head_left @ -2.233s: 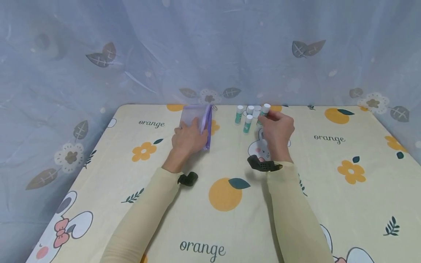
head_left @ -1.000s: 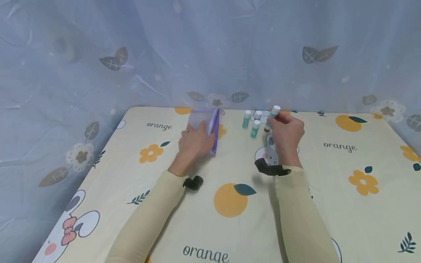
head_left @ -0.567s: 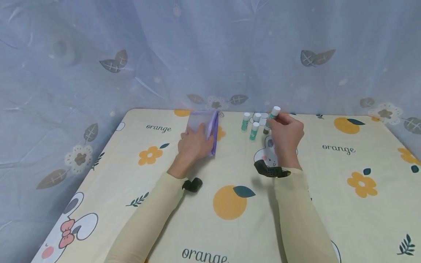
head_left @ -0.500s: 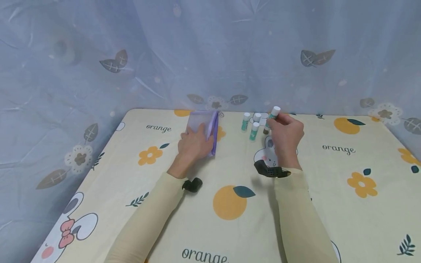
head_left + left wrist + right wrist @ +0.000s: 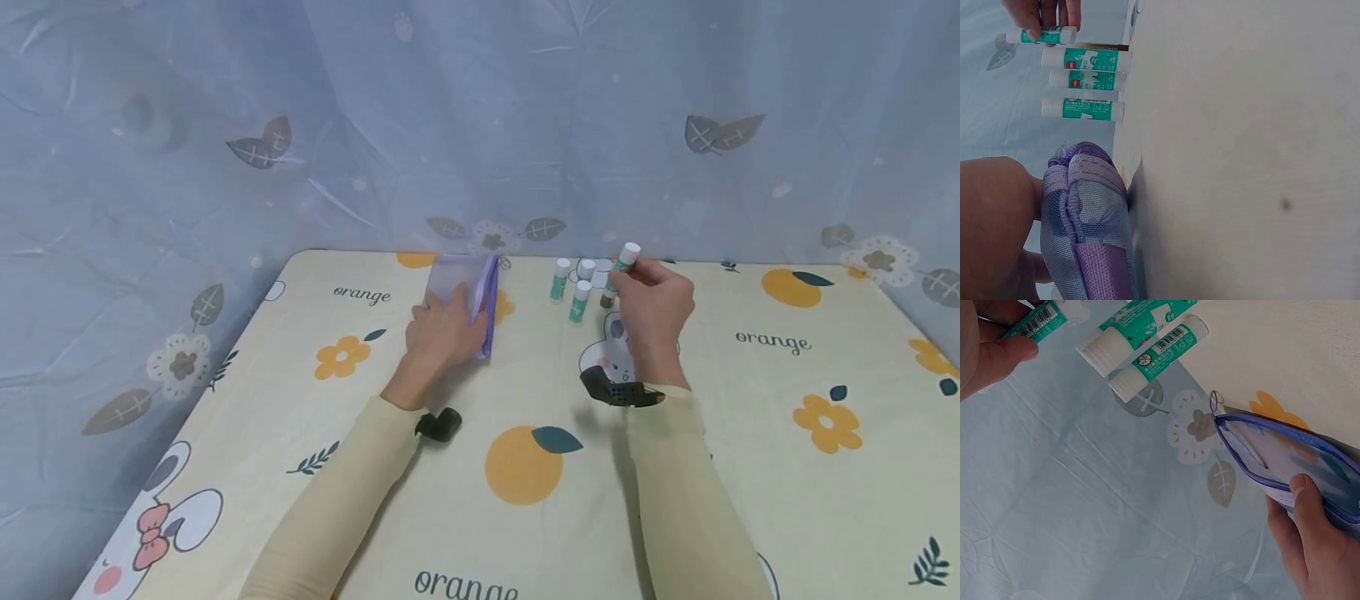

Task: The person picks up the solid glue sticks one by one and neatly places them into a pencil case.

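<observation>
Above the tabletop (image 5: 450,521), right hand (image 5: 654,308) pinching one glue stick (image 5: 623,260) and left hand (image 5: 445,331) pinching the mesh pouch (image 5: 459,271), lift clear of the three upright sticks (image 5: 578,307).

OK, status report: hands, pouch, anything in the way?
Left hand grips purple pouch, unzipped. Right hand holds glue stick, raised. Three more sticks stand between them, possibly in the way.

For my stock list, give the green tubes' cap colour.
White caps, clearest in the left wrist view.
</observation>
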{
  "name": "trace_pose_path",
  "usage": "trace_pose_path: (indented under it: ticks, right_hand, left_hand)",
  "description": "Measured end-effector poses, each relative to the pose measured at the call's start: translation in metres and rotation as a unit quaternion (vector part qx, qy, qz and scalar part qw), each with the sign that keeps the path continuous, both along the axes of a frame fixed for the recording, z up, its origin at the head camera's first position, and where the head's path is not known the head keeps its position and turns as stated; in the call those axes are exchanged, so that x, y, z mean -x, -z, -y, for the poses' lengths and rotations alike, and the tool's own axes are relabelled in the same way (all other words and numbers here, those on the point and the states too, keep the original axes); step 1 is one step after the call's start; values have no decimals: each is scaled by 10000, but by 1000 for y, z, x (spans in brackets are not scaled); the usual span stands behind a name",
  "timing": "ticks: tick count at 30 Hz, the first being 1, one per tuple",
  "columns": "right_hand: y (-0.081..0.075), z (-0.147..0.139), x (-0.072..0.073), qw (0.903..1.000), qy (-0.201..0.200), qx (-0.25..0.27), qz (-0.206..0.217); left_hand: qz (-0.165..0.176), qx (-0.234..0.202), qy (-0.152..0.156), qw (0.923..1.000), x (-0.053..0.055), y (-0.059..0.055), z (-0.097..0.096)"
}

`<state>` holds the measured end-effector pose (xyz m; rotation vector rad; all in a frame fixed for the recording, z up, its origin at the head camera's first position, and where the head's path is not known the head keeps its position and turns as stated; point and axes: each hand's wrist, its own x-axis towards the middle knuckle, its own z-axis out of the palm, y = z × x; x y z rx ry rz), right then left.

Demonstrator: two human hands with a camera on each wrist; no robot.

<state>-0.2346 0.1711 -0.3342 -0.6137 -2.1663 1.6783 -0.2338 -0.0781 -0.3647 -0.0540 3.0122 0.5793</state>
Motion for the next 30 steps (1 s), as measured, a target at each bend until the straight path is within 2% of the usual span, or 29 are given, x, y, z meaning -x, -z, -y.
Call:
trace_pose_path:
  ticks: [30]
  right_hand:
    - [-8,-1,-1,9990,-11,186,-402]
  left_hand:
    - [63,-10,-9,10000,0,-1,0]
